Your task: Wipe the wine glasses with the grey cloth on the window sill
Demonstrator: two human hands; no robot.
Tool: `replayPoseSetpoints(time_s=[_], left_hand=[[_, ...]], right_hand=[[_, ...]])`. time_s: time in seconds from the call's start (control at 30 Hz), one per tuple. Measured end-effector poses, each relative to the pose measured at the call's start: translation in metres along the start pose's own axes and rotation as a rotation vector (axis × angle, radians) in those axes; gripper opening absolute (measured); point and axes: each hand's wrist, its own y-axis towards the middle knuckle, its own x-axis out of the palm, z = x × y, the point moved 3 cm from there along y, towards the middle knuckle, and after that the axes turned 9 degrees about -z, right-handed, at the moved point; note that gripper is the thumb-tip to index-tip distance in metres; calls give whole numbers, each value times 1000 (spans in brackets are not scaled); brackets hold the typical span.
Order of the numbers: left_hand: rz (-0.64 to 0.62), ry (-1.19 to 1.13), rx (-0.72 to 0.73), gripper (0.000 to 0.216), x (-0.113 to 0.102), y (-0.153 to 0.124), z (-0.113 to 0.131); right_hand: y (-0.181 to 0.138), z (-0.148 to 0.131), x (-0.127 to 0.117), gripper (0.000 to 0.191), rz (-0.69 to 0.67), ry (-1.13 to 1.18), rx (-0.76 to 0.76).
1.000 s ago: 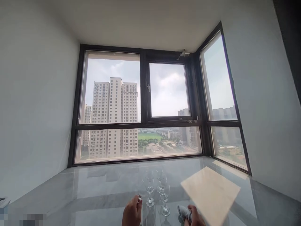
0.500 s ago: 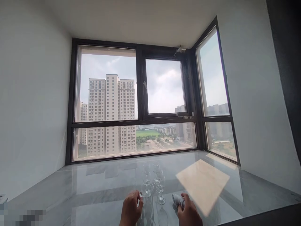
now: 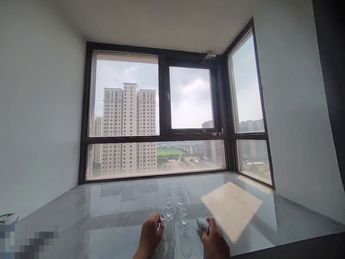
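Several clear wine glasses (image 3: 176,201) stand grouped on a glossy grey marble sill (image 3: 115,216) in front of a big window. My left hand (image 3: 149,237) is at the bottom centre, its fingers pinched on the rim of a tilted wine glass (image 3: 168,212) held just above the sill. My right hand (image 3: 215,242) is to the right of the group, closed round a small grey cloth (image 3: 202,226). The stemmed glass nearest my right hand (image 3: 184,216) stands upright on the sill between the two hands.
A dark-framed corner window (image 3: 161,136) closes off the far edge of the sill, with white walls at left and right. A pale patch of sunlight (image 3: 231,207) lies on the sill at right. A small white object (image 3: 8,218) sits at the far left edge.
The view shifted a little; my hands now show slightly more. The left hand has lifted and tilted its glass, and the right hand still grips the cloth.
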Motion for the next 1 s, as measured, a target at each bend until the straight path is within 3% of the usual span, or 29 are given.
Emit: replayPoseSetpoints(time_s=[0.2,0.37,0.53,0.67,0.83,0.9,1.0], left_hand=[[19,-62,12,22,1,1,-3],[51,-77,126,28,0,0,-2],[89,-113,37,31,-2,1,-6],[149,-181,70,30,-4,0,-7],[135,-193,116,27,-2,-1,-6],[116,-180,141,27,-3,-2,-3],[63,-116,169,20,-6,-4,5]], right_hand=[[-1,-3,-2,29,3,-6,-12],[-4,-6,-5,29,34,-22,-1],[-7,-8,-9,27,34,-31,0],[-7,-10,-12,27,38,-27,12],[-8,-7,-13,30,51,68,22],[-15,-9,-9,33,74,159,-42],[-36,-34,-2,41,134,262,-345]])
